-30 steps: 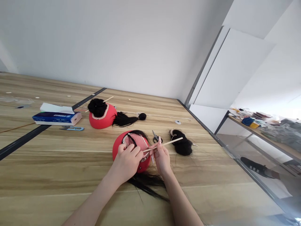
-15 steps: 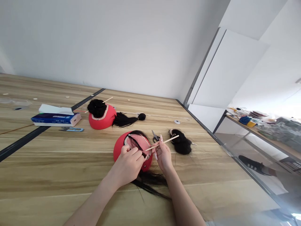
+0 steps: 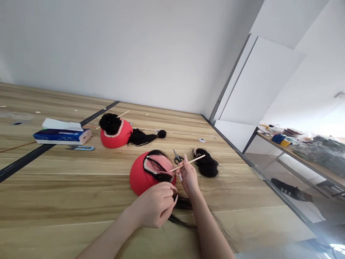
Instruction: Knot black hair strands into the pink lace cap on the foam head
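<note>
A red dome-shaped head form [image 3: 138, 176] sits on the table with a lace hairpiece base [image 3: 159, 162] on its top. Loose black strands and a dark braided-looking band of hair [image 3: 163, 177] lie along the near edge of that base. My right hand [image 3: 188, 178] pinches a thin wooden stick [image 3: 192, 160] at the form's right side, its left end over the base. In front of the form, my left hand [image 3: 156, 205] is closed with curled fingers; what it grips, if anything, is hidden. Long black hair [image 3: 183, 203] trails out beside it onto the table.
Behind stands another red form [image 3: 115, 140] bearing a black hair bun. A tied hair bundle [image 3: 142, 137], scissors [image 3: 178, 157] and a black hairpiece [image 3: 207, 163] lie about. Left are a tissue box [image 3: 61, 136] and blue thread snips [image 3: 82, 148]. A wall [image 3: 151, 54] rises behind.
My left hand has moved from the top of the hairpiece base down toward me, uncovering the dark band of hair. The right hand has barely moved and still holds the stick.
</note>
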Tool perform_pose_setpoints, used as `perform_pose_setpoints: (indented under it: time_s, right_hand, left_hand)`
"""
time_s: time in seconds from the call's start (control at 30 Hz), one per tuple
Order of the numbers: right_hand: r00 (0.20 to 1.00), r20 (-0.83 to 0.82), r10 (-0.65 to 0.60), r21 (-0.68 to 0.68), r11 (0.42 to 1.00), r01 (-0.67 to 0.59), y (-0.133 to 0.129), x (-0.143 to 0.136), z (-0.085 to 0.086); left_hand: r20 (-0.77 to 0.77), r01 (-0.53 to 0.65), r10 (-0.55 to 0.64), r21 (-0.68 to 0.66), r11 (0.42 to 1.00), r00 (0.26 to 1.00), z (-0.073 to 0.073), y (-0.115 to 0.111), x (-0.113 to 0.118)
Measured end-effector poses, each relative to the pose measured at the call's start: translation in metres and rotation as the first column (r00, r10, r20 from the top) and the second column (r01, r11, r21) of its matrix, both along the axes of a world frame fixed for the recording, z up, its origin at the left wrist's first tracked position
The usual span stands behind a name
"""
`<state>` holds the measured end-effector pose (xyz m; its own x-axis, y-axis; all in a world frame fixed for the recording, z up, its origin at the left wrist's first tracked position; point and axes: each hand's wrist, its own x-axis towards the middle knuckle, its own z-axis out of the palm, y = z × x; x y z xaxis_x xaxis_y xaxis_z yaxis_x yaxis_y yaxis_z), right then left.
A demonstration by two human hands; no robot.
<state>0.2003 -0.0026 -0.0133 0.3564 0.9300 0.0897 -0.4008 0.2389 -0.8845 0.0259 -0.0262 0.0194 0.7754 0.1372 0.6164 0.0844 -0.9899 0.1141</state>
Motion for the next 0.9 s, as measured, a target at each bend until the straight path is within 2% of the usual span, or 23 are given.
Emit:
perform_pose_setpoints:
  time_s: [0.13, 0.43, 0.9]
  right_hand:
    - [0.999, 0.031, 0.017, 0.000, 1.000, -0.017, 0.000, 0.001, 0.001]
    - [0.992, 0.119, -0.028, -0.004, 1.000, 0.029, 0.001, 0.001, 0.002]
    - [0.993, 0.111, -0.047, -0.020, 0.999, 0.050, 0.001, 0.000, 0.001]
  left_hand:
    - [-0.039, -0.071, 0.072, 0.008, 0.997, 0.997, -0.004, -0.003, 0.002]
    - [-0.041, -0.135, 0.138, 0.069, 0.988, 0.990, -0.010, -0.006, 0.011]
    - [-0.019, -0.202, 0.205, 0.105, 0.974, 0.979, -0.012, -0.008, 0.015]
